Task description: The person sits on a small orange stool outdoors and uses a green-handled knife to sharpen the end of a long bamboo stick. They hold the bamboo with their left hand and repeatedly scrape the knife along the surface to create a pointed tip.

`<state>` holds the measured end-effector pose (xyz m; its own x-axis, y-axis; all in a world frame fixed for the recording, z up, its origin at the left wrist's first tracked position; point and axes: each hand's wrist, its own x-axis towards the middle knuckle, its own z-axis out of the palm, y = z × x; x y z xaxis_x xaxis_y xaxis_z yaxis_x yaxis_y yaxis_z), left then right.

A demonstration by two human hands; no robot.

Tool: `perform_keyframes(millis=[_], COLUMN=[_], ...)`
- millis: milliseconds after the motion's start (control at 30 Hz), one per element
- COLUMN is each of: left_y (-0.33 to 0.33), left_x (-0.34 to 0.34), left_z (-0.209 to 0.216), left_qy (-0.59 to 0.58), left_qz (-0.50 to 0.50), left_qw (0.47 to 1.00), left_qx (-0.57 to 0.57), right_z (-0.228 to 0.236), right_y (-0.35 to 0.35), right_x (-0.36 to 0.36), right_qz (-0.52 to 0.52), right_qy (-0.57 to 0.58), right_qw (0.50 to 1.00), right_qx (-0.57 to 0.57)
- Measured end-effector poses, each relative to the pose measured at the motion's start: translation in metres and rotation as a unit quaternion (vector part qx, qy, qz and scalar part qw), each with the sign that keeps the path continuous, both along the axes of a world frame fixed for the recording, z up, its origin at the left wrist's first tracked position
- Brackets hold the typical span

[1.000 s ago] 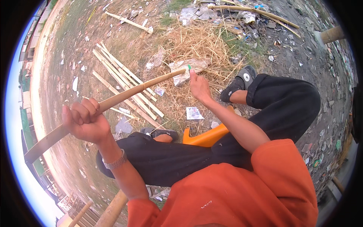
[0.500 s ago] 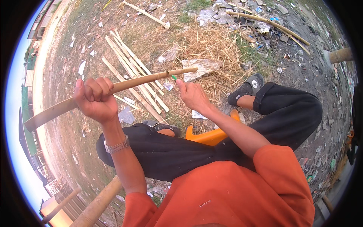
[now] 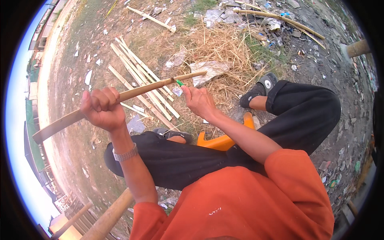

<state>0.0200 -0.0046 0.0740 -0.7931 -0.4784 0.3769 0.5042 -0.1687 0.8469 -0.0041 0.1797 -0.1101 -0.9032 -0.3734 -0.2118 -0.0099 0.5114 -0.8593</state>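
Note:
My left hand [image 3: 103, 109] is closed in a fist round a long split bamboo strip [image 3: 138, 92]. The strip slants up from the left toward the middle, raised over the ground, and its wide end is at the lower left. In my right hand [image 3: 199, 103] is a small tool with a green handle [image 3: 179, 83], its tip right against the strip beyond my left fist. The fingers are closed round it, and its working end is too small to make out. A dark joint in the bamboo lies beside the green tip.
Several pale bamboo strips [image 3: 146, 82] lie on the dirt ahead. Beyond is a heap of dry straw [image 3: 218, 50], with long poles [image 3: 276, 17] at the far right. Orange plastic [image 3: 218, 143] shows between my legs. A thick bamboo pole [image 3: 110, 216] is at lower left.
My right hand and the green-handled tool have moved left along the strip, closer to my left fist. The strip has shifted slightly, its wide end going right and down. My left grip stays closed.

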Motion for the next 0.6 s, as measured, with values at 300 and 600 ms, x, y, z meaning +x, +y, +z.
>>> perform_keyframes(millis=[300,600], left_y=[0.005,-0.007], left_x=[0.005,-0.001], left_z=[-0.001,0.0], left_qy=[-0.004,-0.006], left_qz=[0.045,0.075], left_qw=[0.999,0.997], left_qx=[-0.027,-0.007], right_z=[-0.045,-0.064], right_y=[0.02,0.091], right_x=[0.006,-0.005], right_qz=[-0.002,-0.107], right_qy=[0.087,-0.047], right_qw=[0.991,0.967], right_qx=[0.1,0.226])
